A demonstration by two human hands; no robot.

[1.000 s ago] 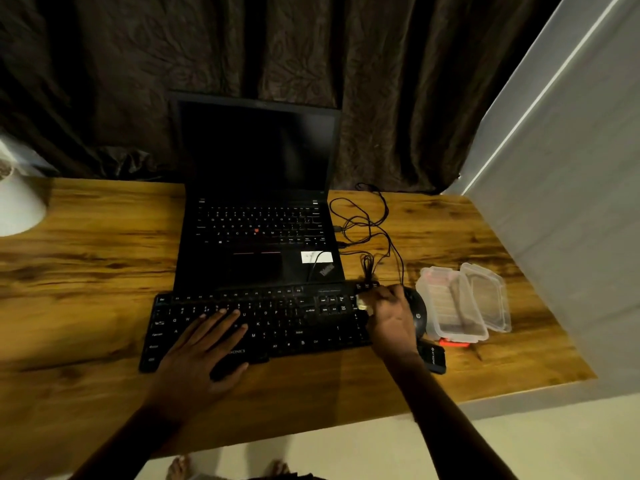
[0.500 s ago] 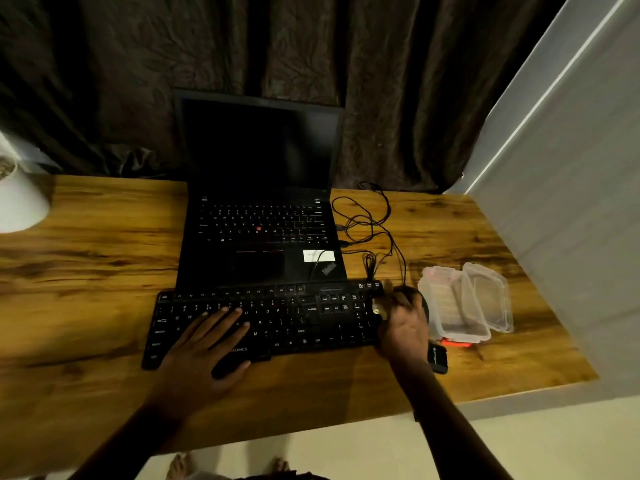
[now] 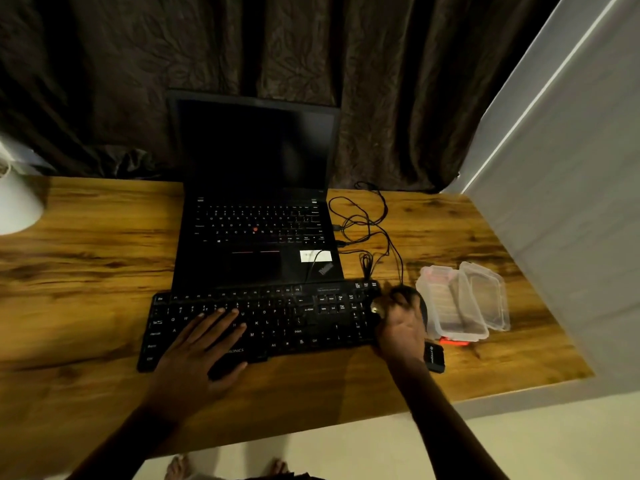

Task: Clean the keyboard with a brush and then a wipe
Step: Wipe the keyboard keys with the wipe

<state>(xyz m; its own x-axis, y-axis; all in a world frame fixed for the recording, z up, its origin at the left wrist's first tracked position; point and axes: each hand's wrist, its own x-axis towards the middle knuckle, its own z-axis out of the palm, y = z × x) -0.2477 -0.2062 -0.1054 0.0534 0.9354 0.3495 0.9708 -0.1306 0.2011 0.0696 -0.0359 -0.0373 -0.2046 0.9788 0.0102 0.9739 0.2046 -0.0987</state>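
Observation:
A black keyboard [image 3: 277, 317] lies across the wooden desk [image 3: 86, 271], in front of the laptop. My left hand [image 3: 201, 351] rests flat on its left-middle keys, fingers spread, holding nothing. My right hand [image 3: 401, 327] is at the keyboard's right end, blurred, with its fingers closed around a small brush whose pale tip [image 3: 375, 309] shows over the number keys. No wipe is in sight.
An open black laptop [image 3: 256, 237] stands behind the keyboard, with cables [image 3: 363, 223] to its right. A black mouse [image 3: 420, 303], a clear plastic box [image 3: 453, 306] with its lid [image 3: 485, 296], an orange item [image 3: 455, 342] and a small black device [image 3: 434, 356] crowd the right side. A white wall [image 3: 571, 202] borders the desk.
My right hand has slid rightward with the brush, from the number keys to the keyboard's right end beside the mouse. My left hand has stayed put.

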